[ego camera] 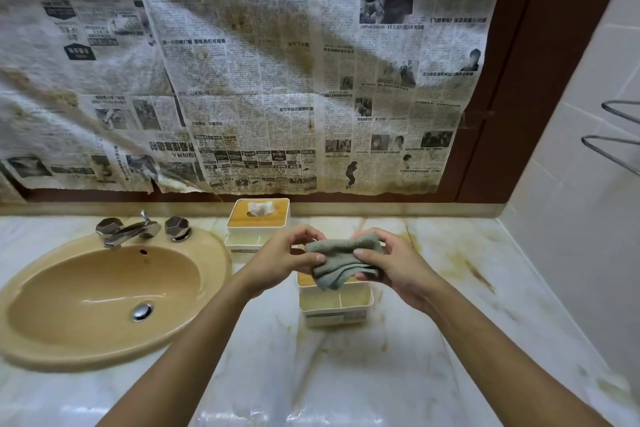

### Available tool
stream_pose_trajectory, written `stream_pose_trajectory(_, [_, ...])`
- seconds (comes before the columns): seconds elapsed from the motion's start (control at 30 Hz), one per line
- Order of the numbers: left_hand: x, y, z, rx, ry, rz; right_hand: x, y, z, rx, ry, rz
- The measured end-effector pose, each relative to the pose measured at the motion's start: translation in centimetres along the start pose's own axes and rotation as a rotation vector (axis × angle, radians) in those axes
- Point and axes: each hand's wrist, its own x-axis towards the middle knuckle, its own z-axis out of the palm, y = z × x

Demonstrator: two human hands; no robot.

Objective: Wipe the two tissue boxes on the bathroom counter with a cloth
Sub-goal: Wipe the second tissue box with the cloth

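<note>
Two white tissue boxes with wooden lids stand on the marble counter (450, 288). The far tissue box (258, 220) sits by the back wall with a tissue poking from its lid. The near tissue box (334, 305) stands in the middle, its lid mostly hidden behind a folded grey-green cloth (337, 260). My left hand (284, 258) pinches the cloth's left edge and my right hand (391, 265) grips its right side, both held above the near box.
A tan sink (45, 343) with a chrome faucet (130, 230) fills the left of the counter. Stained newspaper (242, 80) covers the wall behind. A tiled wall with a metal rack (613, 135) stands on the right.
</note>
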Motion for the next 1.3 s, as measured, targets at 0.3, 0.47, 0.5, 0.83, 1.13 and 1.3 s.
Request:
stream_pose_trajectory(0.3, [-0.3,-6.6,-2.3,0.086,0.084,-0.290,1.8,4.5,0.6,-0.791,-0.024,-0.172])
stream_pose_trajectory(0.47, [1.5,-8.5,-2.6,0.170,0.223,-0.285,3.3,6.6,2.0,-1.014,-0.018,-0.212])
stream_pose_trajectory(0.5, [2.0,-8.8,-2.6,0.200,0.234,-0.273,3.6,7.1,2.4,-1.021,-0.009,-0.221])
stream_pose_trajectory(0.83, [3.5,-11.6,-2.4,0.351,0.239,-0.250,3.6,12.7,5.4,-1.064,-0.011,-0.267])
stream_pose_trajectory(1.13, [2.6,-12.2,-2.4,0.322,0.253,-0.183,4.2,12.7,5.4,-0.860,0.299,-0.254])
stream_pose_trajectory(1.3, [2.5,-12.1,-2.5,0.287,0.245,-0.180,4.8,13.8,6.3,-0.844,0.290,-0.183])
